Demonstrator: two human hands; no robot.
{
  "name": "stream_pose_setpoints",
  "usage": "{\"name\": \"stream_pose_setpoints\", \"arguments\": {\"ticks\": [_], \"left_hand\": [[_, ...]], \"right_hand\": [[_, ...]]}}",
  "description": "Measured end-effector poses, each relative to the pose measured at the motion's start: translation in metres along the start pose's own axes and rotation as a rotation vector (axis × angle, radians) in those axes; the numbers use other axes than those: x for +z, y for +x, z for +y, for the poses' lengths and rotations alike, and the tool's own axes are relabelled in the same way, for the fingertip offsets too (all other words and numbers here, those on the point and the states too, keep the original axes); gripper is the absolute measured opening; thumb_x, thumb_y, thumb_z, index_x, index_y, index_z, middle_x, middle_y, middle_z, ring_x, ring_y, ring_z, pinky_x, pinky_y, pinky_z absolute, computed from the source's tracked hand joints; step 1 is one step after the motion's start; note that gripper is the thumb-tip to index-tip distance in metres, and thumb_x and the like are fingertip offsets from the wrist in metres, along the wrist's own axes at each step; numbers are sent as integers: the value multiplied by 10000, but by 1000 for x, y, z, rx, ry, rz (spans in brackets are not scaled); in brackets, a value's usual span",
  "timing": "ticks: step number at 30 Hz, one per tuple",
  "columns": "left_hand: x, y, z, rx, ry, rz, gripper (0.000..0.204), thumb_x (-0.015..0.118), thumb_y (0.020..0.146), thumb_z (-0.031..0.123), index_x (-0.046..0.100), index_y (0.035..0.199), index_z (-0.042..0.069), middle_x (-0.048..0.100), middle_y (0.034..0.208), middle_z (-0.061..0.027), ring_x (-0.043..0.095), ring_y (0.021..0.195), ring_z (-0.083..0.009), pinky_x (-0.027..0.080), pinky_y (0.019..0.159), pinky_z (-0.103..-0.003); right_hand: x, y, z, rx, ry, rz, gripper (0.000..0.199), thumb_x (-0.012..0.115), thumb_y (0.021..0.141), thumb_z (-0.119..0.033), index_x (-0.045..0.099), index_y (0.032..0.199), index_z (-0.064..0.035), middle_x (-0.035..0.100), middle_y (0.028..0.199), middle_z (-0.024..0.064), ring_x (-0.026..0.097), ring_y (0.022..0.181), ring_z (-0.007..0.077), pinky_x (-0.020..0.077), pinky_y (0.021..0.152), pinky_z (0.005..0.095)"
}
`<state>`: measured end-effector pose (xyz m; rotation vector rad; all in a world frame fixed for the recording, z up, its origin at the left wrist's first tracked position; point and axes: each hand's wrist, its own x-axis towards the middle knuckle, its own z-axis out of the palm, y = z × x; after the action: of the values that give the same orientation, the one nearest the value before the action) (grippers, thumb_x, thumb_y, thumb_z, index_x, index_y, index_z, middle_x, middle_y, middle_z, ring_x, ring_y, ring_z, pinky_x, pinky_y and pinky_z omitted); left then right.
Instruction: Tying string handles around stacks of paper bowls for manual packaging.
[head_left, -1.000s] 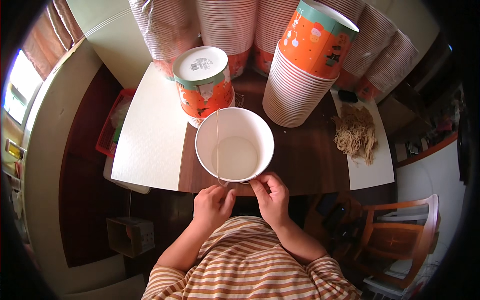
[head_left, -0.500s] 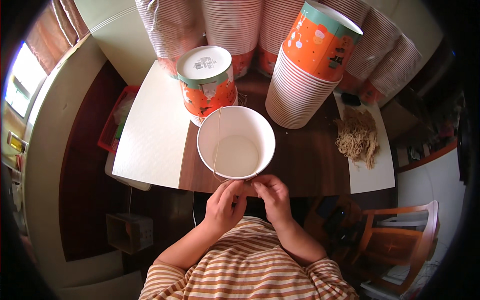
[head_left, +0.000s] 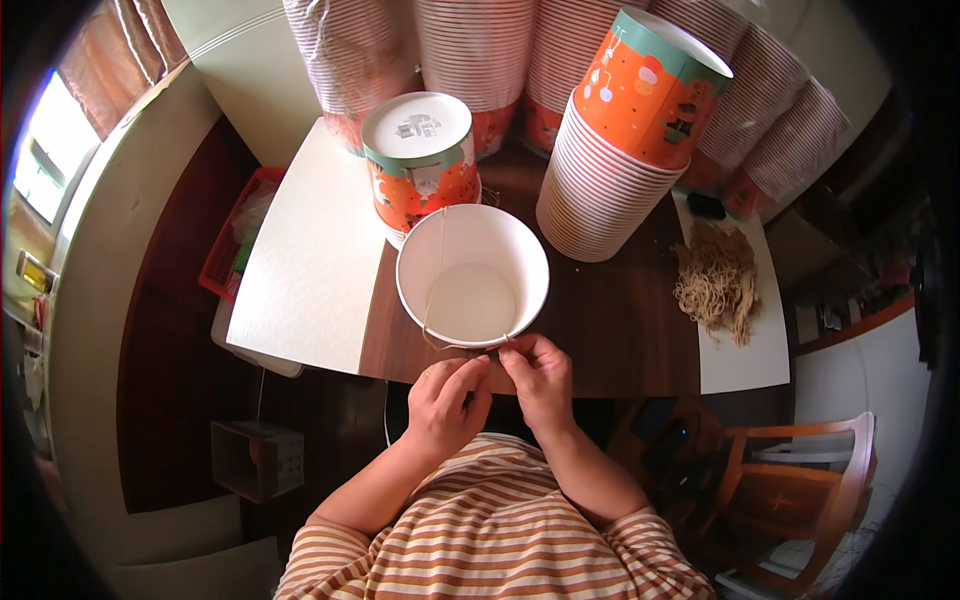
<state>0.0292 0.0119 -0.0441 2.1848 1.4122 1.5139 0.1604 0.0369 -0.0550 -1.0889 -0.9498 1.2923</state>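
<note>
A white paper bucket (head_left: 472, 296) stands mouth up at the near edge of the table. A thin tan twine (head_left: 437, 262) hangs from its far rim, crosses the left of the mouth and bends round below the near rim. My left hand (head_left: 447, 402) is closed just below that rim, its thumb and fingertips pinched where the twine leads. My right hand (head_left: 540, 386) pinches at the near rim, touching the bucket where the twine meets it. The twine between my fingertips is mostly hidden.
Behind the bucket stands an upside-down orange and green bucket stack (head_left: 420, 170). A taller leaning stack (head_left: 620, 170) rises to the right. Wrapped bucket stacks (head_left: 475, 60) line the back. A tan twine bundle (head_left: 718, 283) lies on the table's right side. A wooden chair (head_left: 790, 490) stands lower right.
My right fingers have moved up from below the rim onto it. My left hand stays pinched in nearly the same place. The bucket has shifted very slightly; the whole view has tilted a little.
</note>
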Motion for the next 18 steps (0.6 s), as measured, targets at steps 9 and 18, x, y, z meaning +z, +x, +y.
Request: {"name": "stream_pose_setpoints", "arguments": {"ticks": [9,18], "left_hand": [[6,6,-13,57,186,70,278,722,690,8,624,949,40,626,780,-69,585,623,-230,461,545,-323],[10,4,-19,62,186,76,235,718,685,22,644,904,66,611,752,-60,580,629,-231,457,562,-332]], "right_hand": [[2,-2,-12,19,39,-40,118,648,847,-103,618,872,9,636,806,3,555,706,42,468,647,198],[19,1,-8,41,225,30,103,623,861,-87,617,890,12,637,843,20,556,783,61,458,734,214]]}}
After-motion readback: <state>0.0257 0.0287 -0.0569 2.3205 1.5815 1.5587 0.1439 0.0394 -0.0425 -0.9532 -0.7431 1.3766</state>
